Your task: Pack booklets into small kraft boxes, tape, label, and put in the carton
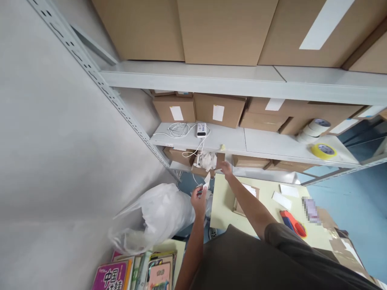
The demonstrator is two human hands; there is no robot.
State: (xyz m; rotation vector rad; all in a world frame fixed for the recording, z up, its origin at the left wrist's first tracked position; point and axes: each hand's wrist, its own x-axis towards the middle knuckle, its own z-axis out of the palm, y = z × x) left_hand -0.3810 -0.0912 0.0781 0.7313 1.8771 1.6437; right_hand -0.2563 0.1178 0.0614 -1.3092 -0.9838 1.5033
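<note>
Above the gap between the shelf and the table, my left hand [198,201] is closed on a small white paper slip [207,183], its fingers pinching the lower end. My right hand [225,168] reaches toward the lower shelf, beside an open cardboard box [199,172]. White crumpled material [208,160] fills that box. The right fingers are small and partly hidden, and whether they touch the box flap cannot be made out. Below my right forearm, a small carton with white paper [252,190] lies on the pale yellow table [221,213].
A white plastic bag [169,205] bulges at the left, above stacked books [160,274]. A red and blue tape dispenser [293,223] and white slips [282,200] lie on the table. The middle shelf [229,139] bears a white power strip [201,130], yellow tape [323,151] and cartons [219,109].
</note>
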